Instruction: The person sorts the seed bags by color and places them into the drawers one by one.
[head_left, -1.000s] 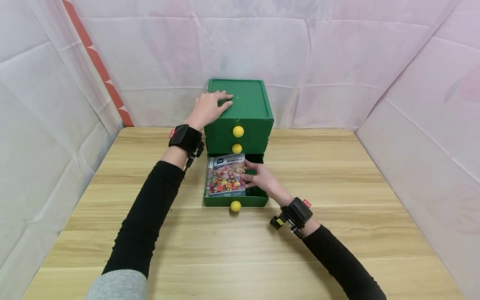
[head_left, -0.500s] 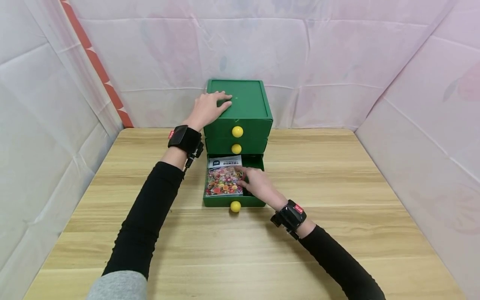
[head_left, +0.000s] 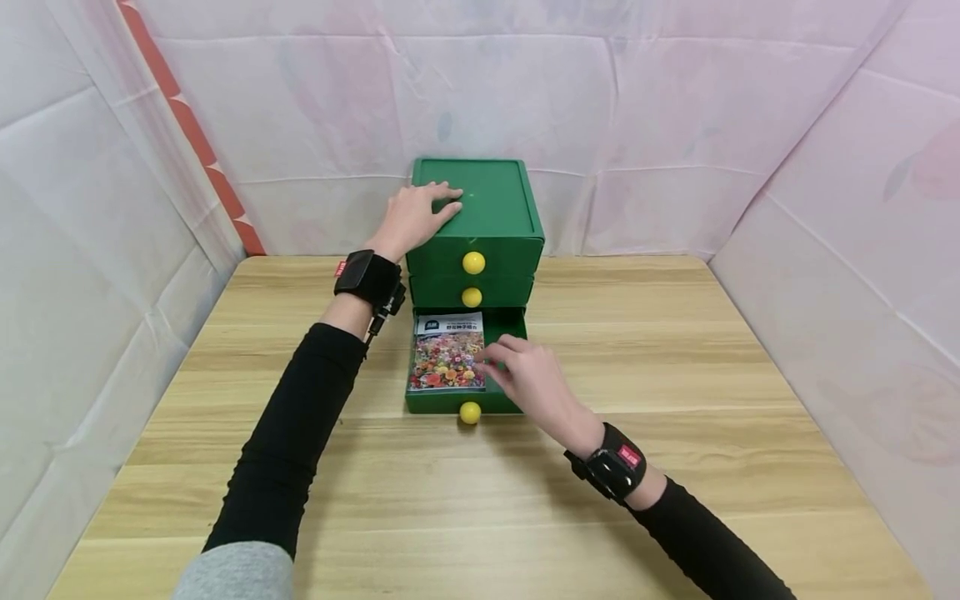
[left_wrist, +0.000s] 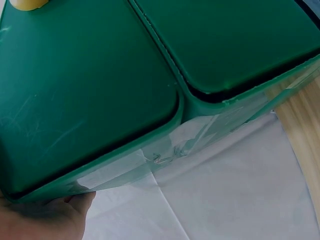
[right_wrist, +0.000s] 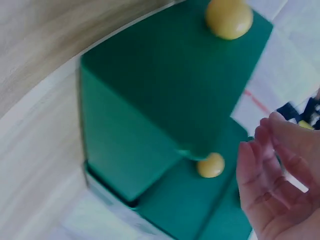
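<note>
At frame centre, a green drawer cabinet (head_left: 476, 218) stands on a wooden desk (head_left: 675, 350). Its bottom drawer (head_left: 461, 404) is pulled out and not yet shut, with a flower-printed packet (head_left: 447, 354) lying flat inside. The left hand (head_left: 417, 212) rests flat on the cabinet top. The right hand (head_left: 529, 375), fingers loose and apart, hovers at the packet's right edge, holding nothing.

Pale wooden table (head_left: 675, 467) enclosed by pinkish-white fabric walls (head_left: 637, 125).
</note>
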